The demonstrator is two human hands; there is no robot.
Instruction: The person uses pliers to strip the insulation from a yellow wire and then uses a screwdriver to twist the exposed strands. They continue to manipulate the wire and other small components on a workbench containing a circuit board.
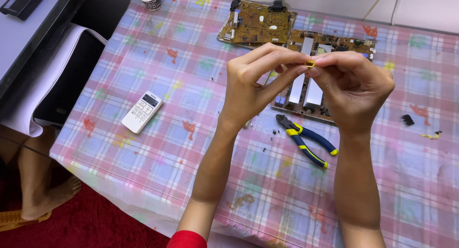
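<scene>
Both hands, left hand (248, 88) and right hand (356, 88), pinch a small yellow component (310, 64) in closed fingertip grips above the circuit board (306, 92) and pliers (306, 140).

Both forearms are bare from elbow to wrist, with no watch, bracelet or ring to be seen on the left hand (248, 85) or the right hand (356, 88). A red sleeve (187, 240) edge shows at the left elbow.

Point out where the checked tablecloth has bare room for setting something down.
Bare cloth lies between the white remote and the pliers, and along the near table edge below both. It is crowded at the far side, around the circuit boards and under the left hand and right hand.
</scene>
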